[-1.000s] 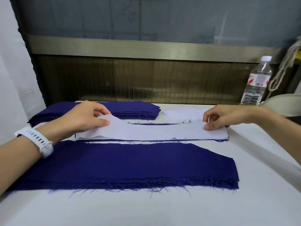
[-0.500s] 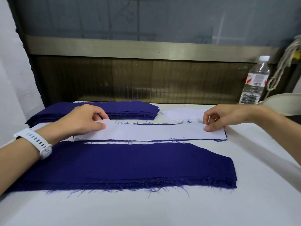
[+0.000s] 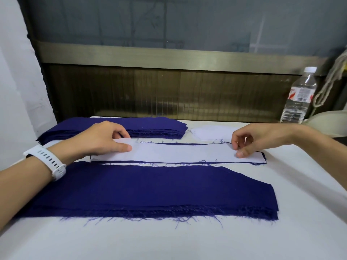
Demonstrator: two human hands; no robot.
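A long white strip lies flat on a narrow navy strip, whose edge shows along its near and far sides. My left hand holds the white strip's left end, thumb on top and fingers curled at the far edge. At the right end my right hand has its thumb tip down on the strip, and its curled fingers reach the far edge. A wide stack of navy fabric pieces with a frayed front edge lies nearer to me.
Another stack of navy pieces sits at the back left, and small white pieces lie at the back middle. A water bottle stands at the back right beside a hanging rope. All of this is on a white table.
The white strip's left end was lifted and curved a second ago; now it lies flat on the navy strip. Both hands stay at its ends.
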